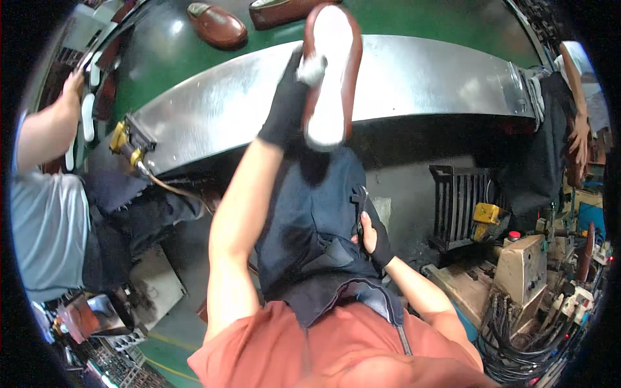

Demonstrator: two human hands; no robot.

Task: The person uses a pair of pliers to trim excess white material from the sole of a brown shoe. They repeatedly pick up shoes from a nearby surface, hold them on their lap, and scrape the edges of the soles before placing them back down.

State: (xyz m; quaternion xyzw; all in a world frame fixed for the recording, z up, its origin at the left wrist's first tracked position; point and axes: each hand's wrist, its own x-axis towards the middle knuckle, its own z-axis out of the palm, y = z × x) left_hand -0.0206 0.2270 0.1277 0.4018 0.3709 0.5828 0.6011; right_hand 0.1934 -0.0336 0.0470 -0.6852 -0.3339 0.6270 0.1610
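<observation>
My left hand, in a black fingerless glove, grips a brown leather shoe by its left side. Its white underside faces up, with the heel end near me, above the front edge of the metal-topped bench. Lower down, beside my right thigh, my right hand is closed around a dark metal hand tool that looks like pincers. The glove and fingers partly hide its handles. Two more brown shoes, one shoe and another shoe, lie on the green surface beyond the metal strip.
A yellow and black air tool with a hose sits at the bench's left end. Co-workers are at both sides, one person's arm at left. A black slatted rack, a yellow box and a machine with cables stand right.
</observation>
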